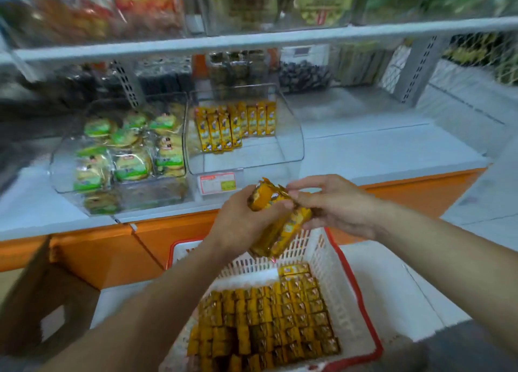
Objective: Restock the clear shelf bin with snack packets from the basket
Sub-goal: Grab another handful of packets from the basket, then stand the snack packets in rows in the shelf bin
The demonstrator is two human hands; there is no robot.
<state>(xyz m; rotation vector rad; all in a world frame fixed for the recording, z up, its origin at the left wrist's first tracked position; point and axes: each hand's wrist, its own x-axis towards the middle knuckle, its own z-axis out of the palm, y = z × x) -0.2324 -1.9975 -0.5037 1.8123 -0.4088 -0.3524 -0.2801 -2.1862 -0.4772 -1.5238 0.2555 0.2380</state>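
head view on my screen: i see both forearms come in from the bottom corners and meet in the middle, over the far end of the basket (333, 282). the left hand (241, 220) is turned back-up with the wrist bent a little. its fingers are curled round a bundle of yellow packets (283, 231), which hangs tilted, top end towards the shelf and bottom end over the basket. the right hand (333, 203) reaches in from the right, and its thumb and fingertips (294, 196) pinch the upper end of the same bundle, right beside the left fingers. both hands are gripping the bundle.

the basket is white mesh with a red rim and sits low in front of me. packed rows (266, 324) of the same yellow snack fill its near part.

the clear bin (291, 139) stands on the white shelf (378, 153), straight beyond the hands. upright packets (235, 125) stand in its back left part, and a price tag (218, 183) hangs on its front lip. just to its left a second bin (64, 158) holds round biscuits (129, 164) in green wrappers; i cannot tell whether the two bins touch. an orange panel (112, 248) runs below the shelf edge. the feed is blurred and i cannot read the print on the packets.
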